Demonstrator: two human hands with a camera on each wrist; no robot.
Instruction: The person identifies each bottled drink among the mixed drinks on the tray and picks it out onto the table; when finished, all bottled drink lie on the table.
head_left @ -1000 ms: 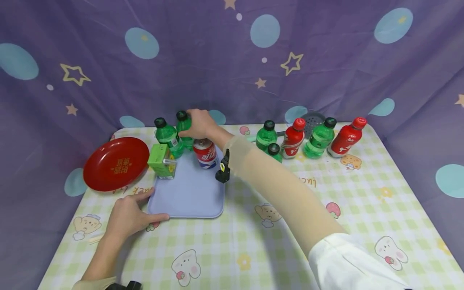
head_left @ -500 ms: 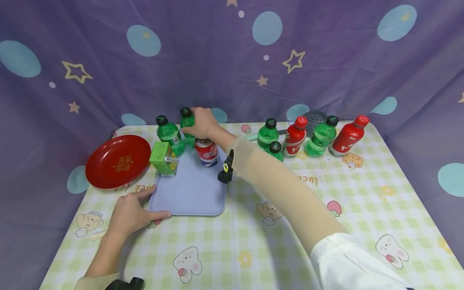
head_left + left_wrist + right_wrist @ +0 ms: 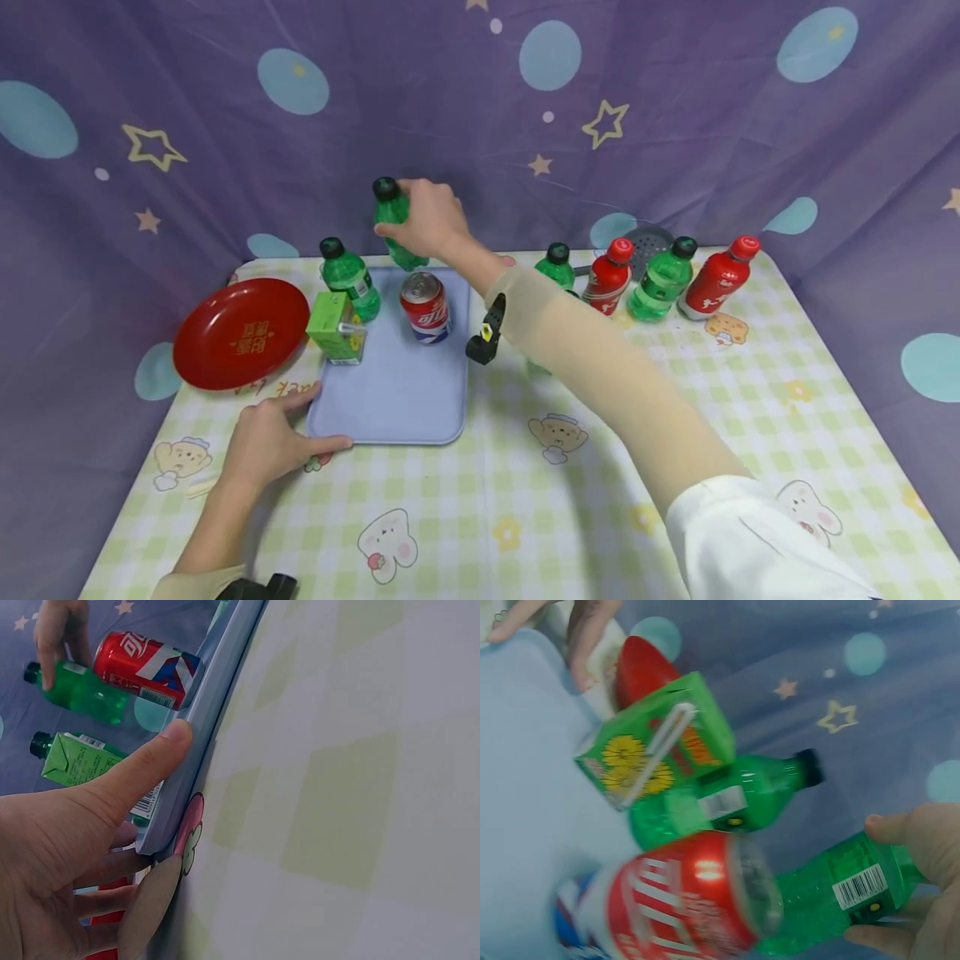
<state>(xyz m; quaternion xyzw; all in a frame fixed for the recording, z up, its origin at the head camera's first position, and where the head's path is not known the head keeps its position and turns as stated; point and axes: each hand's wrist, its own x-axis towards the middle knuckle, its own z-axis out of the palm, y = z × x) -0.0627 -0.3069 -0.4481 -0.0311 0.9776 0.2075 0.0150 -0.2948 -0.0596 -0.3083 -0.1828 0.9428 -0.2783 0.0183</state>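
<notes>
My right hand [image 3: 431, 221] grips a green soda bottle [image 3: 393, 229] with a black cap, held up above the back end of a pale blue tray [image 3: 390, 412]. In the right wrist view, its thumb and fingers are on either side of the bottle [image 3: 840, 900], near the label. My left hand [image 3: 262, 442] rests at the tray's front left corner, its straight thumb [image 3: 142, 765] along the front rim. On the tray stand a red soda can [image 3: 425, 310], a green drink carton [image 3: 335, 331] with a straw on its side, and another green bottle [image 3: 351, 279].
A red oval plate [image 3: 240, 337] lies left of the tray. To the right stand green bottles [image 3: 662, 282] and red bottles [image 3: 718, 279], with a perforated ladle [image 3: 648, 250] behind them. My right forearm partly hides some bottles. A purple curtain [image 3: 480, 125] hangs behind the table.
My right hand has lifted the green bottle off the back of the tray, straight up. The soda can now shows fully. My left hand stays at the tray's corner.
</notes>
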